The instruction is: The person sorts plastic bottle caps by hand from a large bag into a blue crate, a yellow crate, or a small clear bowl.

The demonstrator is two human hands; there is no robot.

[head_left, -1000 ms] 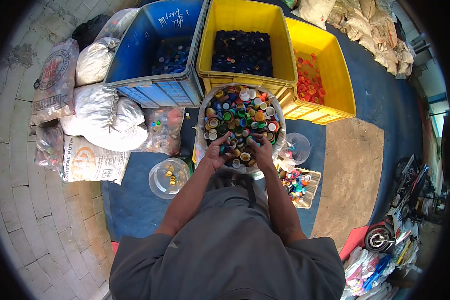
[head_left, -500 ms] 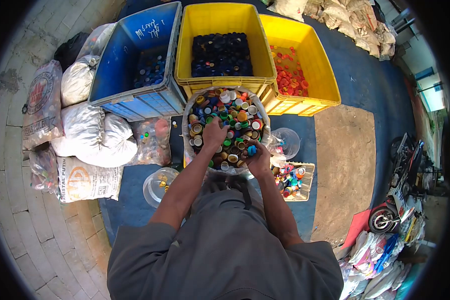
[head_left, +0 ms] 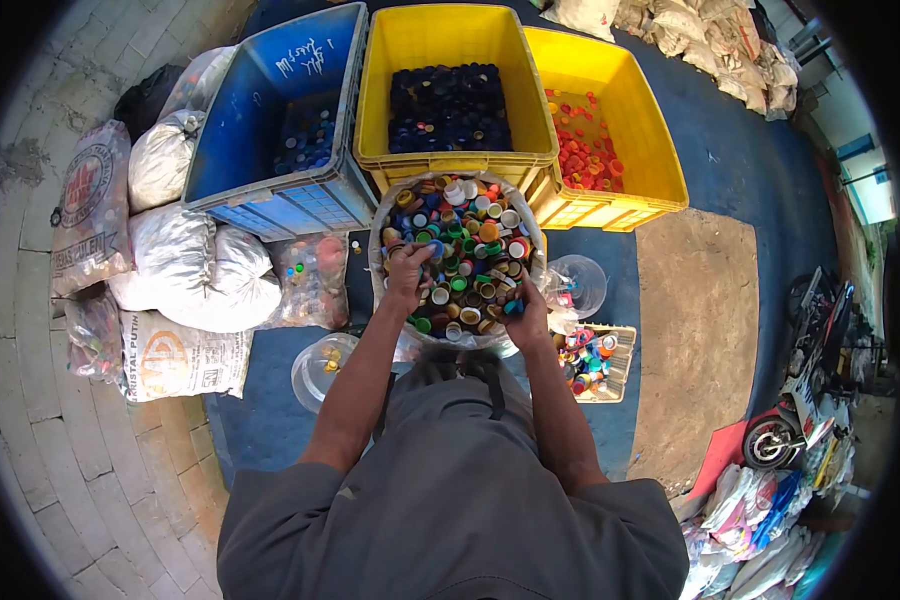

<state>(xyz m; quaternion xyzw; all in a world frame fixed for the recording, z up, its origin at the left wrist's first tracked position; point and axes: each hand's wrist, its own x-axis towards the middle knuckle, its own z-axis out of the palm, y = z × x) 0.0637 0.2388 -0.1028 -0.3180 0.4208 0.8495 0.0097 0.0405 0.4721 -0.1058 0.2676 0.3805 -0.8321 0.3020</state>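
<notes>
A round sack (head_left: 378,262) full of mixed bottle caps (head_left: 467,268) stands directly in front of me. My left hand (head_left: 406,274) is over the left side of the heap, thumb and fingers closed at a blue bottle cap (head_left: 436,249). At the right edge of the sack, my right hand (head_left: 528,312) is curled around blue bottle caps (head_left: 513,306). White, green, orange and brown caps lie between the two hands.
Behind the sack stand a blue crate (head_left: 270,195) with blue caps, a yellow crate (head_left: 457,160) with dark caps and another yellow crate (head_left: 610,212) with red caps. Clear tubs (head_left: 582,285) and a cap-filled basket (head_left: 625,365) flank me. Stuffed sacks (head_left: 175,270) lie left.
My left hand has moved left and slightly toward me over the caps, and a blue cap now shows at its fingertips. My right hand has shifted slightly right, still with blue caps.
</notes>
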